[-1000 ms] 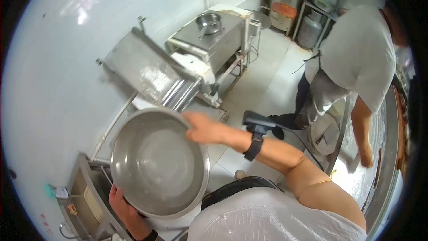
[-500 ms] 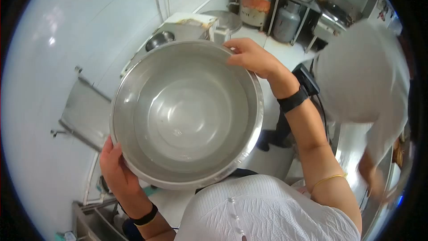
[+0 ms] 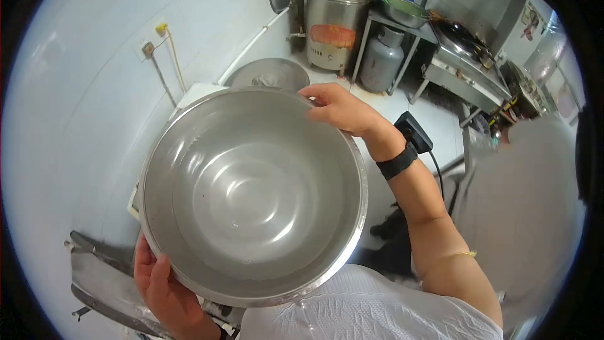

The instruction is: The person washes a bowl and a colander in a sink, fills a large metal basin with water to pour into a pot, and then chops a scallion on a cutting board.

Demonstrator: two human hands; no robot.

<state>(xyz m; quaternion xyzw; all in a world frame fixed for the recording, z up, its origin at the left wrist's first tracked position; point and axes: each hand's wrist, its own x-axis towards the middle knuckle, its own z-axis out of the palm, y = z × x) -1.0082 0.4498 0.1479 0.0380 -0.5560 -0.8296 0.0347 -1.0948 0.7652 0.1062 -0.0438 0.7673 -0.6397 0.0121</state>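
A large round stainless steel basin [image 3: 264, 201] is held in front of my body, with what looks like clear water in its bottom. My left hand [image 3: 165, 289] grips its near left rim, thumb on the inner side and fingers around the outside. Across from it, my right hand [image 3: 340, 107] clasps the far right rim, its fingertips partly hidden behind the wall. A black strap with a small box-shaped device [image 3: 413, 133] sits on my right wrist.
A person in a white top [image 3: 522, 214] stands close on my right. Ahead are a large steel cooker drum [image 3: 336, 19], a grey gas cylinder [image 3: 382, 60], a stove [image 3: 465, 75] and a wide round metal vessel [image 3: 270, 74] on the floor. A white tiled wall [image 3: 94, 119] runs along my left.
My view has turned toward the cooker and stove, which now show more fully. The basin sits lower in view, still in both hands. The other person appears lower on the right.
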